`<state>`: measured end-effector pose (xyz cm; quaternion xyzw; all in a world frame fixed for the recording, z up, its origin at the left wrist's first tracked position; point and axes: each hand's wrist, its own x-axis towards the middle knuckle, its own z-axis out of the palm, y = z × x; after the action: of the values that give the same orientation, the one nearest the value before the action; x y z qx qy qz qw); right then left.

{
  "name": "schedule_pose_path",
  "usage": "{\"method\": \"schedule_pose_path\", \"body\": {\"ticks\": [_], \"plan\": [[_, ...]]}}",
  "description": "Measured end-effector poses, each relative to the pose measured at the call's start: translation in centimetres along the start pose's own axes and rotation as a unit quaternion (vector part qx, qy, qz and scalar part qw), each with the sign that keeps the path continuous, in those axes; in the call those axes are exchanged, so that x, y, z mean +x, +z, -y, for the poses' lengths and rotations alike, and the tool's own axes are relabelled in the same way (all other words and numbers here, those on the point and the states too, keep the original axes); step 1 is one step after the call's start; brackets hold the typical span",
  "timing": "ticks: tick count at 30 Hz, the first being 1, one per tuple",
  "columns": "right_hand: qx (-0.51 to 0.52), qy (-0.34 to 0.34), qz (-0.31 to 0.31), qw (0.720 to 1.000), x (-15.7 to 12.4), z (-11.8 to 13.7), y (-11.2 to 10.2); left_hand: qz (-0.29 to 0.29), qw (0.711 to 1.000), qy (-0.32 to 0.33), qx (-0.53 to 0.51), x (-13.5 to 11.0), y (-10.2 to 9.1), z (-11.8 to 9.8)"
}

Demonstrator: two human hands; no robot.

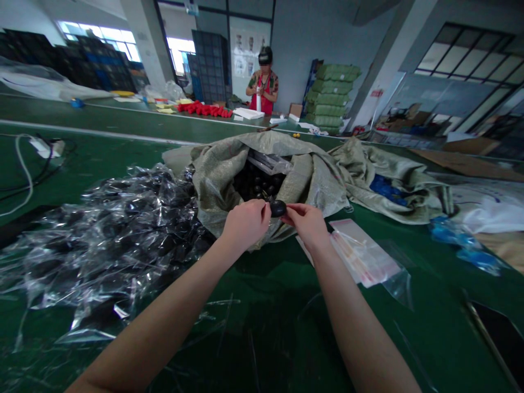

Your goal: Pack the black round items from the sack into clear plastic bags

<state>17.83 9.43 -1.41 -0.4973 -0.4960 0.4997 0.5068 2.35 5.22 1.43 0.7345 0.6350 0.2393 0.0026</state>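
Between both my hands is a small, smooth, black rounded piece (pixel 278 208), held just in front of the sack's mouth. My left hand (pixel 248 221) is closed, its fingers curled against the piece's left side. From the right, the fingertips of my right hand (pixel 309 222) pinch its edge. Behind them an open woven sack (pixel 216 174) lies with its rim rolled back, and more black rounded pieces (pixel 262 185) show inside it. Beside my right wrist is a stack of clear plastic bags (pixel 356 251) with pinkish edges.
A heap of black items in clear bags (pixel 135 229) covers the left of the green table (pixel 262 327). A phone (pixel 497 333) lies at the right. Another sack (pixel 393 185) holds blue items. Across the table, a person (pixel 264 87) stands behind red pieces (pixel 204 109).
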Motion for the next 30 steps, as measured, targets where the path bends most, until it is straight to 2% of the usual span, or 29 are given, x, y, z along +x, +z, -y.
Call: {"method": "schedule_pose_path", "body": {"ticks": [3, 6, 10, 13, 16, 19, 25, 27, 30], "plan": [[0.005, 0.018, 0.019, 1.0, 0.0, 0.2, -0.2, -0.005, 1.0, 0.014, -0.002, -0.1, 0.2, 0.1], [-0.014, 0.026, 0.01, 1.0, 0.0, 0.3, -0.2, -0.01, 1.0, 0.02, 0.001, -0.1, 0.4, 0.0], [-0.104, -0.016, -0.019, 0.994, 0.0, 0.3, -0.3, -0.007, 1.0, 0.009, 0.013, -0.2, 0.5, -0.2], [-0.2, -0.083, -0.053, 0.975, -0.2, 0.5, -0.6, 0.004, 1.0, -0.013, 0.024, -0.3, 0.2, -0.4], [-0.25, -0.135, -0.078, 0.955, -0.6, 0.9, -0.9, 0.007, 0.999, -0.02, 0.024, -0.4, 0.0, -0.6], [-0.281, -0.158, -0.098, 0.941, -1.2, 1.6, -0.8, 0.008, 0.999, -0.024, 0.02, -0.5, 0.0, -0.9], [-0.369, -0.216, -0.151, 0.892, -2.2, 2.3, -0.2, 0.01, 0.998, -0.062, 0.021, -0.7, 0.2, -1.2], [-0.365, -0.207, -0.156, 0.894, -1.9, 2.0, -0.2, 0.003, 0.997, -0.081, 0.019, -0.7, 0.3, -1.2], [-0.304, -0.139, -0.116, 0.935, -1.2, 1.5, -0.5, -0.005, 0.995, -0.097, 0.003, -0.6, 0.3, -1.2]]}}
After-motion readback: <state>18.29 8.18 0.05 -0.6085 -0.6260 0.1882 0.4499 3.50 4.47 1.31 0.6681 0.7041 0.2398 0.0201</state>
